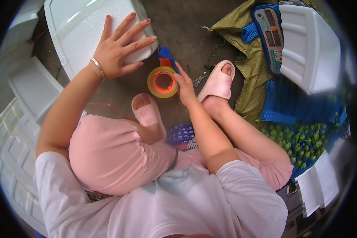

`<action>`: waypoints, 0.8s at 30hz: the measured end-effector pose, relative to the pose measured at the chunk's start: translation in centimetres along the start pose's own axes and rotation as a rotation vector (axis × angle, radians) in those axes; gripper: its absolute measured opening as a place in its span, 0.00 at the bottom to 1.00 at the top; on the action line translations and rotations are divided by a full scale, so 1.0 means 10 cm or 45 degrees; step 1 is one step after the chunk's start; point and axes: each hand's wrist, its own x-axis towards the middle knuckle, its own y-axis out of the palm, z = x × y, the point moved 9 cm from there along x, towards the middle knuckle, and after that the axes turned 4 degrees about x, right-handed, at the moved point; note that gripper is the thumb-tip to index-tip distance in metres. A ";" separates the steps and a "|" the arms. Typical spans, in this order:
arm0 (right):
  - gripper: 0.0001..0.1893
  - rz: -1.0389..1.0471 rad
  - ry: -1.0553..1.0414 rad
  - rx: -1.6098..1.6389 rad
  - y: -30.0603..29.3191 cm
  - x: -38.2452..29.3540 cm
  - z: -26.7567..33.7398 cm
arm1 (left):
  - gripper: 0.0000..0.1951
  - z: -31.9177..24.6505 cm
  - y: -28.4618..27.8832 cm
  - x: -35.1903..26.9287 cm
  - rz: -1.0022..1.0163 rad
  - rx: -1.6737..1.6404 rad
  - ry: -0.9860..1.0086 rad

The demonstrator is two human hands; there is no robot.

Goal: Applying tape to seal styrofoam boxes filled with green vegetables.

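My left hand, with a silver bangle at its wrist, lies spread with its palm on a white foam box at the upper left. In my right hand is a tape dispenser with a blue head, carrying a roll of clear yellowish tape on an orange hub. The dispenser is over the floor, right of the box and apart from it. Part of its handle is hidden by my fingers.
Foam lids and boxes are stacked at the left. At the right are an olive woven sack, a digital scale, a white foam piece, blue netting and small striped green fruits or vegetables. My slippered feet rest on the floor.
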 end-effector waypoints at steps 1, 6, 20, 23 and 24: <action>0.27 -0.028 0.008 0.071 0.05 -0.01 -0.07 | 0.36 0.01 -0.01 0.03 0.002 0.032 0.000; 0.27 -0.074 -0.151 0.181 -0.03 0.53 0.44 | 0.32 0.17 -0.06 0.46 -0.138 0.155 -0.255; 0.28 -0.031 -0.217 0.037 -0.45 0.32 0.71 | 0.34 0.82 -0.24 1.74 -0.125 0.086 -1.164; 0.28 -0.094 -0.102 -0.175 -0.28 -0.29 0.17 | 0.34 0.76 -0.28 1.67 -0.163 0.090 -1.156; 0.29 -0.080 -0.101 -0.133 -0.25 -0.32 0.03 | 0.34 0.77 -0.26 1.68 -0.164 0.082 -1.159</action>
